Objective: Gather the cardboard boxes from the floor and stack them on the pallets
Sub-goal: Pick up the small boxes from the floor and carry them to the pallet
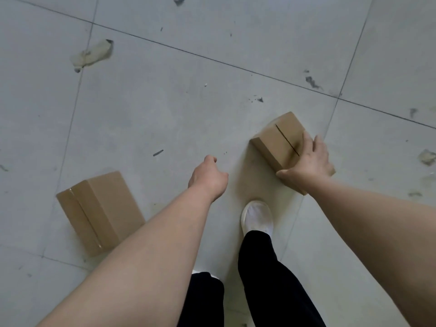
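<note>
Below, on a grey tiled floor [165, 90], two plain brown cardboard boxes are seen. The right box [277, 140] is gripped by the right hand [309, 161]: fingers are spread over its top and the thumb is pressed against its near side. The left hand [208, 177] is held between the boxes, touching neither, fingers curled round nothing. The left box [106, 208] lies well apart, a taped seam along its top. A white shoe [257, 215] is planted near the right box.
</note>
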A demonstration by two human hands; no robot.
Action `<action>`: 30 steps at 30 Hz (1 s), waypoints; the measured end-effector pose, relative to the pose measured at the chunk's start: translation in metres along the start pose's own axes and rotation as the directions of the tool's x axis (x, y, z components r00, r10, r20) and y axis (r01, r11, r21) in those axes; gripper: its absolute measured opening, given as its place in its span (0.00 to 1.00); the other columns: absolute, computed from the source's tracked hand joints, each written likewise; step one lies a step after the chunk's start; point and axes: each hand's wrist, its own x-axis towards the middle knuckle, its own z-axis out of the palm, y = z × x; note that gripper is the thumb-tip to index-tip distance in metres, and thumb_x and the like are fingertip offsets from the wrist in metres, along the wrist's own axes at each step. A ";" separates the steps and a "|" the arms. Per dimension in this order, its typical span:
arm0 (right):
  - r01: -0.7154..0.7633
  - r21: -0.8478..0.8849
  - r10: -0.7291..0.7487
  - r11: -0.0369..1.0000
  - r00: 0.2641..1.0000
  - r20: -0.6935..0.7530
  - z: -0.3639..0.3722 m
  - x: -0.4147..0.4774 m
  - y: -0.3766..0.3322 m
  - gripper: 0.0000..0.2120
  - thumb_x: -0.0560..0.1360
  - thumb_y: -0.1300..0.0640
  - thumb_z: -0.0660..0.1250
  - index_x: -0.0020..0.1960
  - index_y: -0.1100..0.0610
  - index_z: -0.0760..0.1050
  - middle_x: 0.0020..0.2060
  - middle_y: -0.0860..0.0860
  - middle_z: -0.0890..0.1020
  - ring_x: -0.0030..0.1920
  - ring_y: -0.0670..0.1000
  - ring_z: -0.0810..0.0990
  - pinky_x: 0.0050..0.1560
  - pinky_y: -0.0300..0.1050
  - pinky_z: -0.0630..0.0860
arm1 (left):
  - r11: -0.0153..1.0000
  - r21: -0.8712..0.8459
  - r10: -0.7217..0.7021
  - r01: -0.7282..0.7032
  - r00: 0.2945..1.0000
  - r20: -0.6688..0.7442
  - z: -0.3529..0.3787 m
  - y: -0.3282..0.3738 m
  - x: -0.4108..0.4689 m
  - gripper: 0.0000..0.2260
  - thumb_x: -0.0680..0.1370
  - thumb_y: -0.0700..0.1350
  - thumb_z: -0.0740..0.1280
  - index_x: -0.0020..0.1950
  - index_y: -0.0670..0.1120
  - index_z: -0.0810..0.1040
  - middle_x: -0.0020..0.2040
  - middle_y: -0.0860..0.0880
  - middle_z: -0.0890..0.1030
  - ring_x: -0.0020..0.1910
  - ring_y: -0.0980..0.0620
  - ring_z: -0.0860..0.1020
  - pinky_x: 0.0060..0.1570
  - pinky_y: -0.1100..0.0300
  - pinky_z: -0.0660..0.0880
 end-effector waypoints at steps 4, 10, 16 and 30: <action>-0.014 -0.091 0.014 0.996 1.000 -0.001 0.023 0.018 0.001 0.66 0.60 0.43 0.80 0.76 0.44 0.30 0.78 0.54 0.38 0.78 0.59 0.41 0.75 0.63 0.48 | 1.000 -0.005 -0.031 0.031 0.999 0.011 0.019 -0.021 0.014 0.23 0.78 0.46 0.63 0.73 0.47 0.64 0.67 0.46 0.74 0.65 0.43 0.73 0.64 0.51 0.72; -0.073 -0.103 0.058 0.992 0.988 -0.146 0.035 0.018 -0.007 0.61 0.59 0.50 0.77 0.74 0.40 0.35 0.73 0.58 0.56 0.71 0.62 0.58 0.68 0.66 0.59 | 0.997 -0.005 -0.082 0.082 0.997 0.009 0.026 -0.059 0.017 0.23 0.78 0.46 0.62 0.73 0.48 0.63 0.67 0.45 0.74 0.64 0.44 0.74 0.62 0.53 0.72; 0.100 -0.063 -0.108 0.993 0.986 -0.126 0.061 -0.032 -0.054 0.57 0.57 0.50 0.74 0.74 0.40 0.39 0.66 0.56 0.61 0.64 0.60 0.63 0.66 0.57 0.63 | 0.978 -0.078 -0.203 0.196 0.974 -0.097 -0.002 -0.105 0.009 0.24 0.78 0.43 0.63 0.74 0.47 0.63 0.70 0.45 0.72 0.68 0.43 0.71 0.64 0.53 0.69; 0.447 -0.007 -0.446 0.895 0.895 0.019 0.166 -0.121 -0.197 0.56 0.58 0.43 0.74 0.75 0.40 0.41 0.65 0.54 0.60 0.66 0.58 0.62 0.63 0.56 0.63 | 0.800 -0.240 -0.599 0.551 0.700 -0.389 -0.071 -0.275 0.006 0.59 0.63 0.60 0.78 0.79 0.46 0.40 0.79 0.38 0.40 0.78 0.37 0.45 0.73 0.39 0.50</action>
